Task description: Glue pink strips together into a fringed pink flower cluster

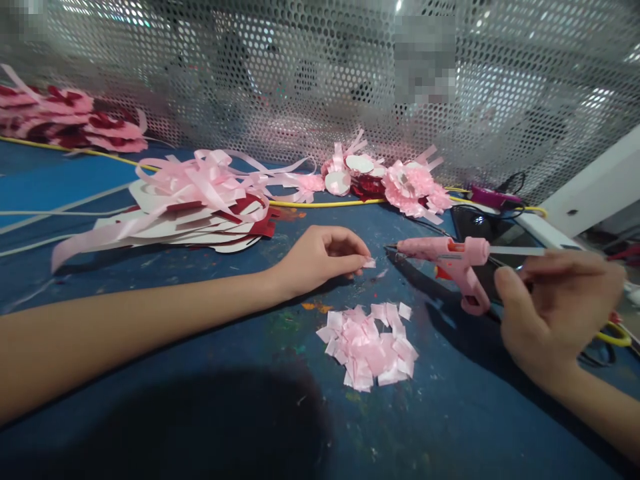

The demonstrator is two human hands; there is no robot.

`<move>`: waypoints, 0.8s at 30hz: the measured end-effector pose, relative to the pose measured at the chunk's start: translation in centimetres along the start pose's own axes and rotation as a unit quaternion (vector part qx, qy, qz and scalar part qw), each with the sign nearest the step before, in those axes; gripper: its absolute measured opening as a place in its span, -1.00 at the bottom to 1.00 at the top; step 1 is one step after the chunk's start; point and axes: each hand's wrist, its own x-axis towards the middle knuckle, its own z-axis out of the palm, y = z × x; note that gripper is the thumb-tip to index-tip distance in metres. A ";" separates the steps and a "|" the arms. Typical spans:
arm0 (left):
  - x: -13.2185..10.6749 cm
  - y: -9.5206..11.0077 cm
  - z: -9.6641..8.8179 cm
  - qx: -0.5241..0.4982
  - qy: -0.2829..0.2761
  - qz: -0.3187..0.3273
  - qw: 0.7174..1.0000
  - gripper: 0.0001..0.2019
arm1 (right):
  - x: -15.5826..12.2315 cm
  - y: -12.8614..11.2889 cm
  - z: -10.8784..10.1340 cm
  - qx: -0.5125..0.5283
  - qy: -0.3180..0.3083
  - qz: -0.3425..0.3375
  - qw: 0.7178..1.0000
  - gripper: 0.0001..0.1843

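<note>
My left hand [327,259] is closed in a pinch on a small pink ribbon piece [369,263], just above the table. To its right is a pink glue gun [445,252], its nozzle pointing at my left hand. A pale glue stick [517,251] juts from the gun's back. My right hand [555,313], a little blurred, has its fingers curled at the far end of this stick and is apart from the gun's handle. Below my left hand lies a loose pile of cut pink ribbon squares [367,347].
White and red card cutouts [210,230] lie at left under pink ribbon loops [210,177]. Pink rosettes [415,187] and a yellow cable [325,204] run along the back, before a perforated metal screen [280,73]. A dark phone-like slab [493,230] lies behind the gun.
</note>
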 end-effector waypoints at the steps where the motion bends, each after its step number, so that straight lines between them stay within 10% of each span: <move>1: 0.0 0.0 0.0 0.002 -0.001 0.001 1.000 -0.94 | 0.1 -0.2 -0.2 -0.015 0.031 -0.031 0.999 -0.70; 7: -0.5 0.1 0.2 0.033 -0.026 0.030 0.999 -0.98 | -0.5 -1.8 -1.0 0.003 -0.059 -0.237 0.970 -0.60; 15: -1.4 0.6 1.0 -0.013 -0.060 0.033 0.998 -0.98 | -0.6 -6.4 3.6 0.073 -0.168 -0.048 0.982 -0.74; 24: -1.7 0.7 1.0 -0.048 -0.061 0.013 0.997 -0.97 | -0.9 -6.6 5.3 0.131 -0.208 -0.025 0.969 -0.68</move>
